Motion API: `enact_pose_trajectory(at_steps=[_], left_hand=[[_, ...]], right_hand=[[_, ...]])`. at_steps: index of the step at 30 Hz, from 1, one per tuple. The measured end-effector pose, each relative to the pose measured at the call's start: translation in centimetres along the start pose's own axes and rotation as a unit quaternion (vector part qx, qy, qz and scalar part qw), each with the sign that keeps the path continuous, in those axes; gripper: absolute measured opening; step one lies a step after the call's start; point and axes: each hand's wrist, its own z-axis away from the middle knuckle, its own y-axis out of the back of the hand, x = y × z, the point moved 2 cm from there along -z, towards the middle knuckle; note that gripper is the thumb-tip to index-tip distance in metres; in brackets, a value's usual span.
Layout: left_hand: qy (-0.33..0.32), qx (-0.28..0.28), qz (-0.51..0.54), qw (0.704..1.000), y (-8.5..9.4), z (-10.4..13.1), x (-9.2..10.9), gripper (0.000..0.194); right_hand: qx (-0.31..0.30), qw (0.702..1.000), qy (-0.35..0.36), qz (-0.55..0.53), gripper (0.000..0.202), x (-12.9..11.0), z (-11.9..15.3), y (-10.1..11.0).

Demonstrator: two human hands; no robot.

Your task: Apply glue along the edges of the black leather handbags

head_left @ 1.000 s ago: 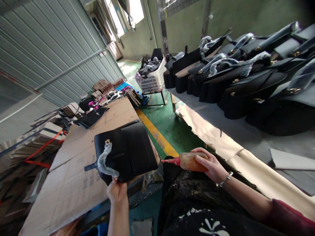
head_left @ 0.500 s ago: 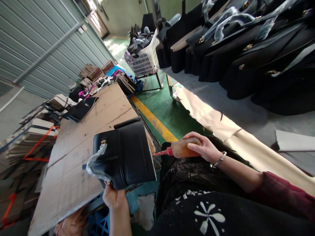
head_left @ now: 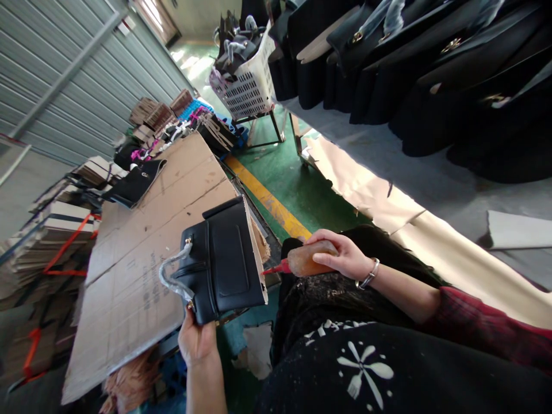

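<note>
My left hand (head_left: pixel 197 340) grips a black handbag panel (head_left: pixel 230 261) by its lower edge near the handle end, the thumb on the front and the other fingers mostly hidden behind. The panel has a plastic-wrapped handle (head_left: pixel 167 275) with gold fittings, and its pale cut edge faces right. In my right hand (head_left: pixel 340 253) is a squeeze bottle (head_left: pixel 308 260) of amber liquid, lying sideways with fingers wrapped round it. Its red nozzle points left, and the tip is at the panel's pale edge; I cannot tell if it touches.
A cardboard-covered table (head_left: pixel 125 276) lies under and beyond the panel, with another black piece (head_left: pixel 138 183) on it. Stacked boards (head_left: pixel 64 224) line the left. Black bags (head_left: pixel 414 86) stand on a grey table at right. A white basket (head_left: pixel 248 92) of bags stands behind.
The panel has turned so its pale edge shows more. My right hand and the bottle have moved slightly left, bringing the nozzle to that edge. The camera view has shifted a little.
</note>
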Motion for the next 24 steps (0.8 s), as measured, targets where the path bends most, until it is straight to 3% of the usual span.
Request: enact_pose_trajectory(at_steps=[3,9,13,16,19,24], left_hand=[[-0.023,-0.020,-0.024,0.999,-0.2,-0.2,0.1,0.019],[0.004,0.022,-0.014,1.000,-1.6,0.8,0.5,0.018],[-0.012,0.009,-0.055,0.998,-1.9,1.1,0.6,0.026],[0.006,-0.016,-0.006,1.000,-1.6,0.9,0.6,0.023],[0.038,-0.006,0.074,0.997,-1.3,0.6,0.5,0.024],[0.050,-0.003,0.105,0.993,-2.1,1.0,0.9,0.030]], right_hand=[[-0.003,1.000,0.024,0.019,0.035,-0.2,-0.1,-0.2],[-0.031,0.999,0.035,0.023,0.032,-0.1,0.5,-0.3],[-0.045,0.998,0.035,0.017,0.033,0.0,1.1,-0.4],[-0.056,0.998,0.030,0.023,0.034,-0.1,1.5,-0.4],[-0.048,0.998,0.023,0.031,0.035,-0.3,1.4,-0.3],[-0.022,0.999,0.027,0.036,0.036,-0.4,1.0,-0.4]])
